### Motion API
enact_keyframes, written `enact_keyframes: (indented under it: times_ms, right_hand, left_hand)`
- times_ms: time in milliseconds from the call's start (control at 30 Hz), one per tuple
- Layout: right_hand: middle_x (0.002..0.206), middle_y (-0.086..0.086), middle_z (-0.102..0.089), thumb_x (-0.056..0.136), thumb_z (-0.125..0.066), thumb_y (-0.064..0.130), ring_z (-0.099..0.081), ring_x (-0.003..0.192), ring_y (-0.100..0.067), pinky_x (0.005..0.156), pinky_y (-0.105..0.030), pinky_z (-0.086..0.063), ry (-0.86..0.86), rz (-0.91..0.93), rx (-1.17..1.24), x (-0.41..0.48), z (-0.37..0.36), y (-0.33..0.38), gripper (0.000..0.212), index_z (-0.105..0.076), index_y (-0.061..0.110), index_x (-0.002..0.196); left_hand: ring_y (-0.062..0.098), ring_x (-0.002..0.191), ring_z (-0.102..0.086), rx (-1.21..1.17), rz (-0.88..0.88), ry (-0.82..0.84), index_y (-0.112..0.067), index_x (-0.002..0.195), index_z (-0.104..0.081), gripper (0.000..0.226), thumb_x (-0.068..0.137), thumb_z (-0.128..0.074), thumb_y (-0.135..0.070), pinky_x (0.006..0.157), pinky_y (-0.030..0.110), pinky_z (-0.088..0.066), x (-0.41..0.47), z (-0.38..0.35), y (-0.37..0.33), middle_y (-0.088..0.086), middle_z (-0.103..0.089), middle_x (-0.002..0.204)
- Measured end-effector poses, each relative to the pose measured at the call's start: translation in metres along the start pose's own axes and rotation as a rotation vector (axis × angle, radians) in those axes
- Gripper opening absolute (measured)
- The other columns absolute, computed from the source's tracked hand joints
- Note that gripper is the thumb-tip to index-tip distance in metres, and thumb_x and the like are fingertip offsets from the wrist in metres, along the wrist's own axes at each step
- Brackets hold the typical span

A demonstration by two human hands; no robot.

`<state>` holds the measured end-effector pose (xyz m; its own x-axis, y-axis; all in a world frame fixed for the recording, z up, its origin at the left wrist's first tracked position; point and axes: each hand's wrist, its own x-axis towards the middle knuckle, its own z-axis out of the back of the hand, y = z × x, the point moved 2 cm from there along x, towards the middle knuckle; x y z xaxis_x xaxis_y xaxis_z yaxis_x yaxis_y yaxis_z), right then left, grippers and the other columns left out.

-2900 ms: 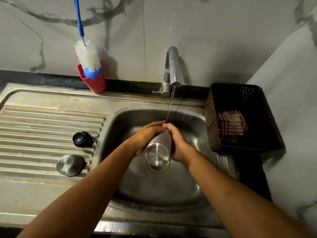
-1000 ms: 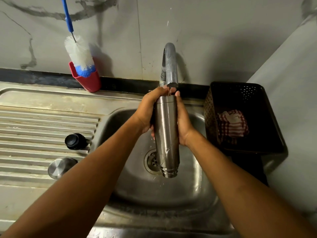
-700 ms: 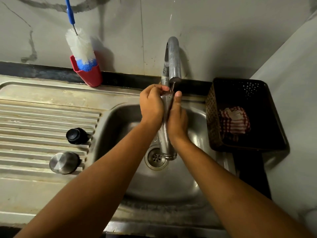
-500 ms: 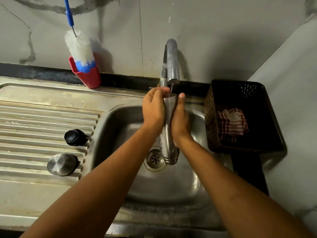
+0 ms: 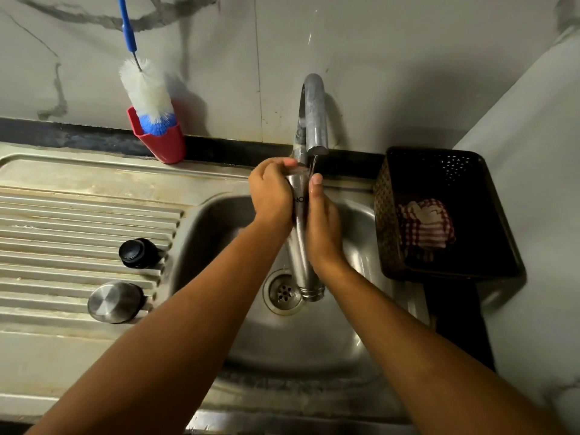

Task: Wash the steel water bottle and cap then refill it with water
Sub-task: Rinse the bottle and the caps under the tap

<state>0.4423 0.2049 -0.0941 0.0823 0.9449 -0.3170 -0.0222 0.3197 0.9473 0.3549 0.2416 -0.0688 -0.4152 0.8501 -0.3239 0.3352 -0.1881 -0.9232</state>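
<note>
Head view: left hand (image 5: pixel 271 193) and right hand (image 5: pixel 323 227) clasp the upside-down steel bottle (image 5: pixel 302 262) under the tap (image 5: pixel 314 111).

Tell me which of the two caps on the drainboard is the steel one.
The steel cap is the nearer of the two in the head view, flat-topped and shiny. The black cap sits farther back, dark and matte.
</note>
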Motion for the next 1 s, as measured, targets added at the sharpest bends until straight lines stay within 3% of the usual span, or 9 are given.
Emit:
enact_keyframes:
  times_ms: [67,200,333,500,667,733,800,900,1000]
  right_hand:
    - [0.086,-0.002,-0.078,0.093,-0.027,0.082,-0.075,0.086,-0.017,0.089,-0.049,-0.060,-0.043,0.021,-0.053,-0.002,0.004,0.001,0.075,-0.076,0.025,0.088]
    - [0.083,0.000,-0.079,0.098,-0.029,0.075,-0.076,0.083,-0.017,0.091,-0.046,-0.060,-0.018,-0.072,0.015,0.006,0.019,0.001,0.066,-0.075,0.033,0.077]
    - [0.099,0.005,-0.074,0.101,-0.027,0.071,-0.068,0.092,-0.004,0.085,-0.027,-0.050,0.019,0.021,-0.174,0.004,0.025,-0.002,0.053,-0.066,0.036,0.096]
    - [0.107,0.011,-0.061,0.079,-0.019,0.093,-0.056,0.098,-0.003,0.092,-0.031,-0.041,0.040,0.010,-0.219,-0.004,0.015,-0.002,0.067,-0.054,0.043,0.108]
    - [0.109,-0.010,-0.070,0.094,-0.016,0.070,-0.066,0.102,-0.026,0.093,-0.046,-0.052,-0.124,0.025,-0.337,0.010,0.016,-0.010,0.071,-0.067,0.023,0.111]
    - [0.098,-0.012,-0.068,0.107,-0.024,0.046,-0.064,0.097,-0.032,0.090,-0.050,-0.052,-0.167,-0.032,-0.349,0.017,0.021,-0.016,0.049,-0.064,0.019,0.096]
    - [0.088,-0.002,-0.062,0.111,-0.029,0.035,-0.061,0.089,-0.026,0.087,-0.044,-0.050,-0.166,-0.049,-0.317,0.013,0.023,-0.015,0.041,-0.060,0.022,0.087]
    - [0.107,0.003,-0.055,0.107,-0.028,0.056,-0.052,0.103,-0.015,0.096,-0.034,-0.038,-0.074,-0.017,-0.261,-0.003,0.019,-0.013,0.052,-0.062,0.020,0.121]
    - [0.107,0.006,-0.060,0.103,-0.028,0.065,-0.055,0.110,-0.014,0.103,-0.036,-0.041,-0.068,0.017,-0.264,-0.008,0.014,-0.012,0.050,-0.062,0.030,0.113]
  left_hand:
    - [0.014,0.091,-0.072,0.045,-0.112,-0.040,-0.015,0.096,-0.072,0.028,0.101,-0.046,-0.008,0.091,0.039,-0.061,-0.012,-0.002,0.006,-0.001,-0.075,0.091]
    - [0.014,0.088,-0.070,0.712,-0.424,0.284,-0.021,0.109,-0.071,0.030,0.111,-0.042,-0.030,0.084,0.037,-0.059,-0.018,0.000,-0.001,0.003,-0.074,0.094]
    - [0.019,0.101,-0.061,1.109,-0.170,0.689,-0.017,0.123,-0.066,0.042,0.112,-0.035,-0.043,0.089,0.036,-0.048,0.005,-0.005,-0.030,0.002,-0.065,0.109]
    - [0.025,0.119,-0.055,0.987,0.075,0.739,-0.014,0.135,-0.057,0.036,0.111,-0.042,-0.037,0.102,0.035,-0.042,0.018,-0.017,-0.041,0.009,-0.060,0.131]
    - [0.036,0.141,-0.047,1.209,-0.125,0.775,-0.005,0.147,-0.053,0.045,0.114,-0.033,-0.028,0.108,0.039,-0.038,-0.004,-0.023,-0.031,0.019,-0.050,0.152]
    - [0.035,0.145,-0.043,1.253,-0.181,0.737,-0.006,0.152,-0.047,0.047,0.113,-0.035,-0.029,0.116,0.042,-0.033,-0.013,-0.024,-0.025,0.017,-0.047,0.157]
    - [0.035,0.141,-0.046,1.278,-0.179,0.733,-0.006,0.151,-0.048,0.046,0.114,-0.034,-0.030,0.116,0.042,-0.035,-0.015,-0.024,-0.028,0.017,-0.050,0.154]
    - [0.024,0.119,-0.055,1.162,-0.003,0.797,-0.010,0.138,-0.058,0.040,0.114,-0.032,-0.030,0.099,0.034,-0.042,0.004,-0.017,-0.036,0.010,-0.059,0.137]
    - [0.022,0.115,-0.056,1.010,0.065,0.731,-0.015,0.127,-0.059,0.032,0.113,-0.035,-0.031,0.094,0.033,-0.041,0.015,-0.011,-0.036,0.011,-0.059,0.137]
